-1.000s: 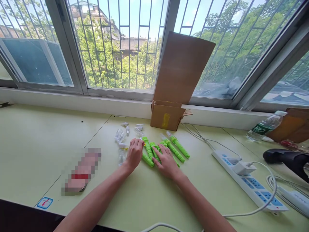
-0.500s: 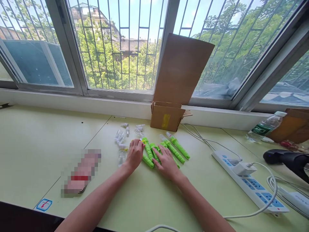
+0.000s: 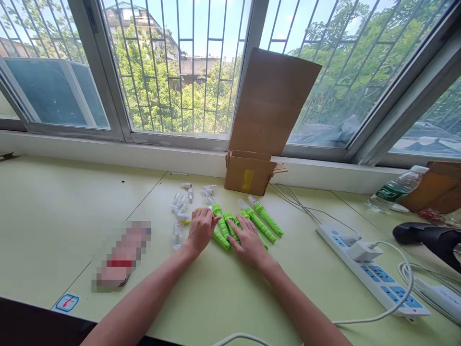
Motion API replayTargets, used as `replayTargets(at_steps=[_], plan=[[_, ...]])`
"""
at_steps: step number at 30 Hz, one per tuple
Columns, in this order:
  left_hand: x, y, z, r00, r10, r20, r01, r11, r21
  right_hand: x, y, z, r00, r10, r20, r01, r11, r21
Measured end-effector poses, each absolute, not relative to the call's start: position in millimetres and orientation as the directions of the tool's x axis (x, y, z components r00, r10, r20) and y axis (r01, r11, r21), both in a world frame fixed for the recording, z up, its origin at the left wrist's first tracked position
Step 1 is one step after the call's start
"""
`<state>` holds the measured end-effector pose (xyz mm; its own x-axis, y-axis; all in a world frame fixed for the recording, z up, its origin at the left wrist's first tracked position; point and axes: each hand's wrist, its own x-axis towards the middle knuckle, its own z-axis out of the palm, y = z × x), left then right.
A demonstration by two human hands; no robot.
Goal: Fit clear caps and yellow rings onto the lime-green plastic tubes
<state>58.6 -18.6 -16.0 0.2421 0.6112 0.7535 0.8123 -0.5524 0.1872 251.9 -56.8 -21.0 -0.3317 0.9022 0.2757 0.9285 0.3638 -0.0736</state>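
Note:
Several bright green pen-like tubes (image 3: 264, 220) lie side by side on the pale green table (image 3: 65, 211). My right hand (image 3: 248, 241) rests flat on the nearer ones, fingers stretched out. My left hand (image 3: 200, 229) sits at the left end of the row, fingers curled and touching the tip of a green tube (image 3: 218, 216); whether it grips it I cannot see. Small clear plastic caps and vials (image 3: 179, 204) are scattered just left of and behind the left hand.
An open cardboard box (image 3: 248, 174) stands at the window sill behind the tubes. A white power strip (image 3: 374, 271) with a plugged adapter and cables runs along the right. A water bottle (image 3: 394, 190) and a black object (image 3: 427, 235) sit at far right. A blurred patch (image 3: 122, 254) lies left.
My left hand has shifted slightly back along the green tube, fingers curling at its tip. The right hand stays flat on the tubes.

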Motion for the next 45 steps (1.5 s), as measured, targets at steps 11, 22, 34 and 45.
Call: replayTargets(at_steps=[11, 22, 34, 45], plan=[[57, -19, -17, 0.244, 0.620, 0.745, 0.803, -0.560, 0.203, 253, -56, -23, -0.338, 0.890, 0.306, 0.922, 0.379, -0.084], [58, -19, -18, 0.227, 0.622, 0.750, 0.788, -0.570, 0.234, 264, -52, -13, -0.218, 0.870, 0.443, 0.913, 0.342, -0.222], [60, -19, -19, 0.210, 0.582, 0.786, 0.777, -0.587, 0.227, 275, -51, -8, 0.106, 0.938, 0.331, 0.987, -0.059, -0.150], [58, -19, -19, 0.194, 0.593, 0.782, 0.732, -0.618, 0.287, 283, -46, -23, 0.047, 0.928, 0.370, 0.997, -0.020, -0.078]])
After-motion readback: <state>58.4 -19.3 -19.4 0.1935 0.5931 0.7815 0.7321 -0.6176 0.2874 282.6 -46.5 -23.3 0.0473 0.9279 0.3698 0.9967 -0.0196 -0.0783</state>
